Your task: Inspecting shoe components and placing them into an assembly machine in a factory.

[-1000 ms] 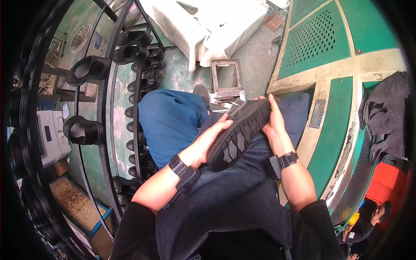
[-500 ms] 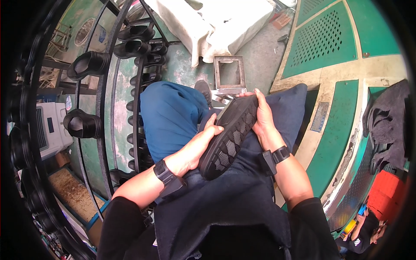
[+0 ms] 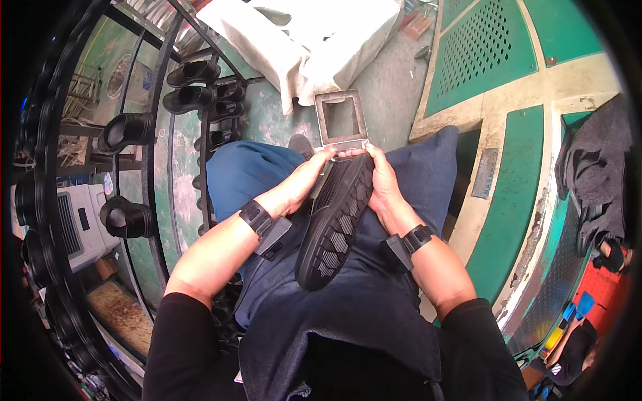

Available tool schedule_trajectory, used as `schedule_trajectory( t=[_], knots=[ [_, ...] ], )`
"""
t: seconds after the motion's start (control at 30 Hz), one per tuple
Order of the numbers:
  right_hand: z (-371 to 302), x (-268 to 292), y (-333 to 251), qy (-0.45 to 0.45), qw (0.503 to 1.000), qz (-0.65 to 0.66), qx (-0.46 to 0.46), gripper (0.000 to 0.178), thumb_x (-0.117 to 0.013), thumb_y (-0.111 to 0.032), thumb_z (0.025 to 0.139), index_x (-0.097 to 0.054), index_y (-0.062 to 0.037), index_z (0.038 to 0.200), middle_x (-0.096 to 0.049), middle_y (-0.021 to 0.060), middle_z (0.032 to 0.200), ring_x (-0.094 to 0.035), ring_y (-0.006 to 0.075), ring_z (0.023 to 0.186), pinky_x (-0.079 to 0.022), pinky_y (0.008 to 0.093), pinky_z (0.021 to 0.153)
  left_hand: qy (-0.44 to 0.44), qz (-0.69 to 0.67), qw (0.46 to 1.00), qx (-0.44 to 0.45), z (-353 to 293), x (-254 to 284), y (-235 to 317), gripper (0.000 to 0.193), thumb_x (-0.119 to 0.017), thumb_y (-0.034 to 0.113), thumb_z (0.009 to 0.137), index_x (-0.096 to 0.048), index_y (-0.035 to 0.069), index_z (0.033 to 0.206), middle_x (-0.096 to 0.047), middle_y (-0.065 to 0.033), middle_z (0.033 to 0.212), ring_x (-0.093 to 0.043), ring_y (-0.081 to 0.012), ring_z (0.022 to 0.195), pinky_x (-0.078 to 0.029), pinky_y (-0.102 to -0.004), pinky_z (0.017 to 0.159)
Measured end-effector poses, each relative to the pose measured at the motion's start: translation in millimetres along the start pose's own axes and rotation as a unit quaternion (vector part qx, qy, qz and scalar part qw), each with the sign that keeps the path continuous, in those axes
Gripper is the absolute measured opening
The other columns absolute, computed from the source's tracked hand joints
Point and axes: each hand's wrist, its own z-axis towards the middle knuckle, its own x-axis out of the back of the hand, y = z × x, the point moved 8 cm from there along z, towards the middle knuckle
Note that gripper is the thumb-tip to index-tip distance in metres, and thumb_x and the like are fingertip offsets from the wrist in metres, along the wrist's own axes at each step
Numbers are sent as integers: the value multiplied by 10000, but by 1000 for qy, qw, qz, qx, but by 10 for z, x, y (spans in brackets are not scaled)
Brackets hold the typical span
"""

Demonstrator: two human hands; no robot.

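A black shoe (image 3: 336, 217) with a chunky ribbed sole lies tilted over my lap, its sole turned up and to the right. My right hand (image 3: 382, 175) is closed around its far end, thumb along the sole's edge. At the same far end, my left hand (image 3: 309, 175) grips the upper from the left side; some of its fingers are hidden behind the shoe. The near end of the shoe rests by the dark blue apron (image 3: 281, 294) on my lap.
A black metal rack (image 3: 155, 154) with several black shoes stands at my left. Ahead are a square metal frame (image 3: 319, 120) and a white cloth (image 3: 294, 60). A green and cream machine (image 3: 518, 194) lies close on the right. Another person's arm (image 3: 568, 341) shows at lower right.
My left hand has slid from the shoe's middle to its far end. The shoe has turned a little more upright in view and shifted left and nearer.
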Motion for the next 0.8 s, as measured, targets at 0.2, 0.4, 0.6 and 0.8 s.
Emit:
schedule_trajectory(
  t=[0.2, 0.4, 0.6, 0.8],
  knots=[
    [-17, -312, -282, -8, 987, -159, 20, 304, -568, -268, 1000, -698, 7, 992, -721, 84, 934, -681, 154, 829, -541, 273, 767, 8, 10, 998, -62, -74, -113, 165, 667, -414, 531, 1020, -416, 45, 1477, -403, -102, 1536, -375, -197, 1410, -254, -361, 1191],
    [138, -599, -318, -95, 977, -189, 13, 251, -592, -181, 959, -733, 10, 1041, -727, 70, 970, -667, 140, 872, -506, 270, 826, 55, -92, 992, -65, -37, 85, 160, 793, -393, 660, 979, -378, 59, 1496, -490, -106, 1444, -492, -216, 1300, -405, -374, 1089],
    [21, -613, -161, -150, 961, -207, 106, 225, -576, -128, 928, -729, 33, 961, -719, 65, 913, -656, 126, 847, -508, 268, 800, 125, -142, 977, -96, 224, 223, 168, 600, -527, 538, 976, -556, 65, 1345, -614, -141, 1286, -620, -221, 1134, -513, -361, 947],
    [-125, -751, -189, -127, 906, -321, 246, 218, -561, -132, 910, -707, 30, 906, -714, 75, 802, -647, 122, 744, -502, 289, 705, 139, -174, 974, -31, -37, 141, 52, 312, -625, 386, 958, -659, 81, 1012, -691, -60, 909, -672, -162, 779, -556, -285, 714]
  ],
)
